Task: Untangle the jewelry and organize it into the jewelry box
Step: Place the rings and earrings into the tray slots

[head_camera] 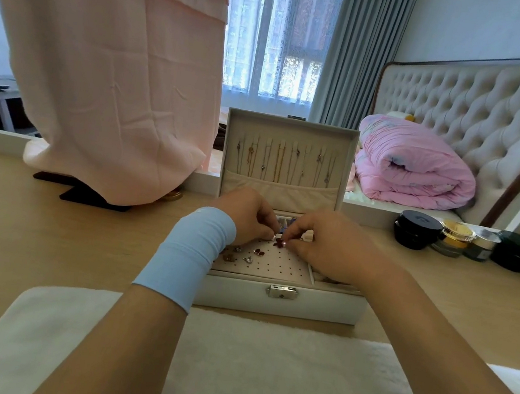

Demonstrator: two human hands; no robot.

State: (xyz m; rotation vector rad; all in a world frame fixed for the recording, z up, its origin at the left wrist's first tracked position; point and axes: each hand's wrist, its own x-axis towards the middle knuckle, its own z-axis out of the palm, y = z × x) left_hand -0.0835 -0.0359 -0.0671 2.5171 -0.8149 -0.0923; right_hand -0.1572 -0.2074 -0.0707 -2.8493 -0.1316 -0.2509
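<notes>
At frame centre, the left hand (246, 216) and right hand (323, 244) pinch a small red earring (278, 242) over the perforated panel (275, 267) of the open jewelry box (238, 294). Desk (30, 231) surface stretches left of the box; jars (417, 234) crowd the right edge.

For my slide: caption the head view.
Left hand and right hand pinch a red earring over the open jewelry box.

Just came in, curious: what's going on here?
A person is sorting jewelry into an open jewelry box. The left hand and right hand together pinch a small red earring over the perforated panel, where a few other earrings already sit. Necklaces hang in the lid.
</notes>
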